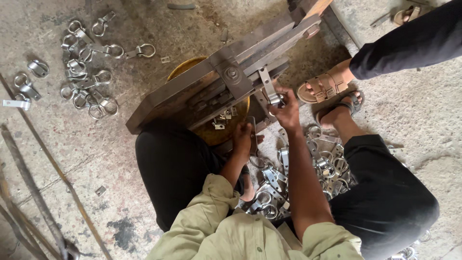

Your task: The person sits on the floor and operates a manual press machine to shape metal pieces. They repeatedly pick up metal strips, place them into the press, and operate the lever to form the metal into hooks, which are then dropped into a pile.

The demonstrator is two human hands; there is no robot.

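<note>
Right hand (287, 110) up at twelve o'clock from my seat, fingers pinched on a flat metal strap (267, 85) lying against the steel press block (226, 79). Left hand (242, 137) sits at ten o'clock of it, curled around a dark tool handle under the block. Loose clamps pile (298, 168) between my knees; finished rings (86, 72) lie far off at ten o'clock.

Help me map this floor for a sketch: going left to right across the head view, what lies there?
Long metal rods → scattered ring clamps → yellow bowl → left hand → right hand → sandalled foot
</note>
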